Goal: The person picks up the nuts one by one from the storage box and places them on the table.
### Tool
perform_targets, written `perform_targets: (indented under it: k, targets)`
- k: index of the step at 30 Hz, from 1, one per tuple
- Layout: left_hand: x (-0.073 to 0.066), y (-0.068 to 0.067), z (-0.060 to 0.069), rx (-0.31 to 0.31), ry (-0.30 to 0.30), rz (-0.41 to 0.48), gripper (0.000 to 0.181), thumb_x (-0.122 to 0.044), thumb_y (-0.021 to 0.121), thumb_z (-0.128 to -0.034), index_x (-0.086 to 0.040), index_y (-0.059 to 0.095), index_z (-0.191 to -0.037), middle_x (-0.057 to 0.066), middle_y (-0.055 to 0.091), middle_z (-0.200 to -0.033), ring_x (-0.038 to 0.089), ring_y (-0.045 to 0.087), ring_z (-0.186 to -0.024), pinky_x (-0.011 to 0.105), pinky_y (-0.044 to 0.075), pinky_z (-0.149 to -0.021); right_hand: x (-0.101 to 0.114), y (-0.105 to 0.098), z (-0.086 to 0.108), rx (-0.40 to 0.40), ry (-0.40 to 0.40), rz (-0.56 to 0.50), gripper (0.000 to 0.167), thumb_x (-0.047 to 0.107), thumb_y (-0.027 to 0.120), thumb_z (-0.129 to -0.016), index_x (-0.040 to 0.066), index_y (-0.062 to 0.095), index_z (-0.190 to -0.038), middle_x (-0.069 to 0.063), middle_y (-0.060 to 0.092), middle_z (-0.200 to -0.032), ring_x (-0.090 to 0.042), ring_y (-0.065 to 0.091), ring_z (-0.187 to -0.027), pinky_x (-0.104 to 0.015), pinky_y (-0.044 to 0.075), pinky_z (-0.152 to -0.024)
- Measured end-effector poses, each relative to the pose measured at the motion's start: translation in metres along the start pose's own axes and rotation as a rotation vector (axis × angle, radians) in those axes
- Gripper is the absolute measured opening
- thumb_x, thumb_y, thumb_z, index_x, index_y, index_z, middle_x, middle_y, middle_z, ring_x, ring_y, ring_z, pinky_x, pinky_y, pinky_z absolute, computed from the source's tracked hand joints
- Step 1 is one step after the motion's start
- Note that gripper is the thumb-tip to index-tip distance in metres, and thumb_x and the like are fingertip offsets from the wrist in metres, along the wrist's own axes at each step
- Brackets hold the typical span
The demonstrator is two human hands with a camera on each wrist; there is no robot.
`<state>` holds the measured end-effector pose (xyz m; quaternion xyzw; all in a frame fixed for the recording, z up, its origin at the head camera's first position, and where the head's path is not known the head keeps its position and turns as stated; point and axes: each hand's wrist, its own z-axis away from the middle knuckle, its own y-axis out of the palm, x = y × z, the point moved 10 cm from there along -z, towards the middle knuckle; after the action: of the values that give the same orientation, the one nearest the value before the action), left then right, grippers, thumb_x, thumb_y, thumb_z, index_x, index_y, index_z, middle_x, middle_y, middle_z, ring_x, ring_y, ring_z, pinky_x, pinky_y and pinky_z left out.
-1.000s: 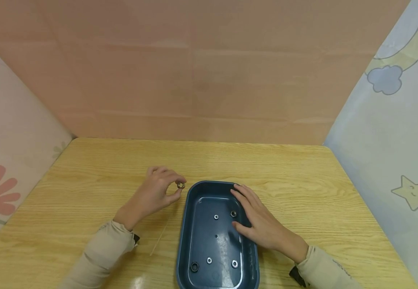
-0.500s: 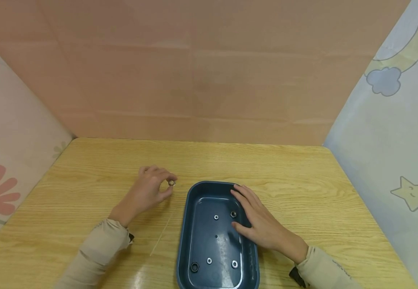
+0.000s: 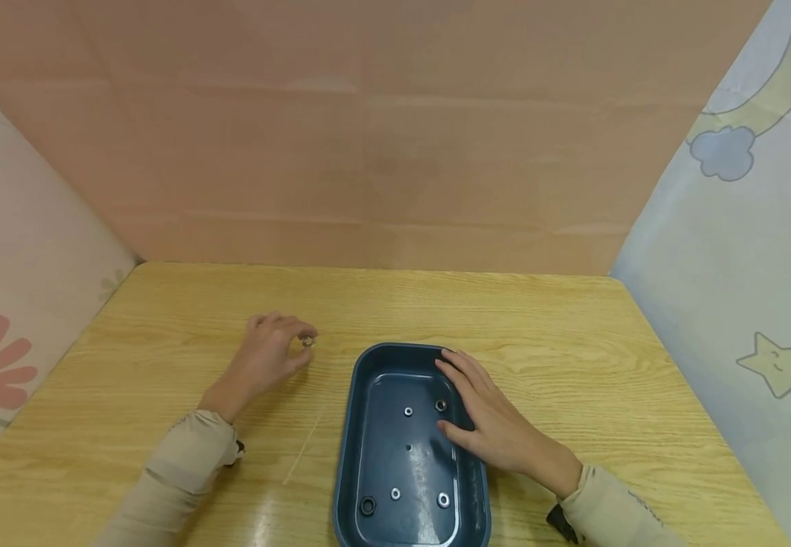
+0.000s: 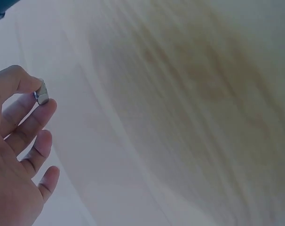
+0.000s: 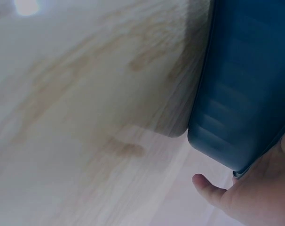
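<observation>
left hand (image 3: pixel 268 353) w/ metal nut (image 3: pixel 308 342) is farther left, away from blue tray (image 3: pixel 381 448), vs 1 sec ago; imo a light but firm fingertip pinch works best, w/ tray kept steady; thumb & fingers pinch nut, off table (image 3: pixel 539 327) afaict, left of tray; right hand (image 3: pixel 491 425) rests spread on tray's right rim, fingers fairly straight, not clamped

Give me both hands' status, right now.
Left hand: pinching a metal hex nut between thumb and fingers.
Right hand: open, resting over the right rim of the dark blue tray.
</observation>
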<state>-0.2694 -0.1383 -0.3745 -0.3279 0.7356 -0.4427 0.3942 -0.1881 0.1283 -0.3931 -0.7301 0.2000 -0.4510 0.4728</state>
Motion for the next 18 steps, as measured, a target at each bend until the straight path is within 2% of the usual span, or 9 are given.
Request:
perform_targets:
  k: [8,18]
  targets:
    - [0.021,0.001,0.001,0.044,-0.066,-0.008,0.023,-0.014,0.074,-0.0853,-0.009,0.073,-0.107,0.007,0.075,-0.107,0.029,0.062,-0.097,0.059,0.037,-0.095,-0.002,0.002,0.000,0.014,0.014,-0.011,0.080,0.031,0.068,-0.090,0.012,0.027,-0.156,-0.006,0.020,-0.164,-0.034,0.018,-0.152,-0.063,0.031,-0.114]
    - [0.042,-0.002,0.002,0.055,-0.124,0.012,0.021,-0.010,0.072,-0.0860,-0.007,0.074,-0.107,0.010,0.075,-0.105,0.035,0.063,-0.099,0.064,0.035,-0.097,-0.002,0.001,-0.001,0.000,0.008,-0.016,0.081,0.030,0.070,-0.089,0.011,0.028,-0.156,-0.006,0.021,-0.164,-0.034,0.018,-0.151,-0.064,0.031,-0.114]
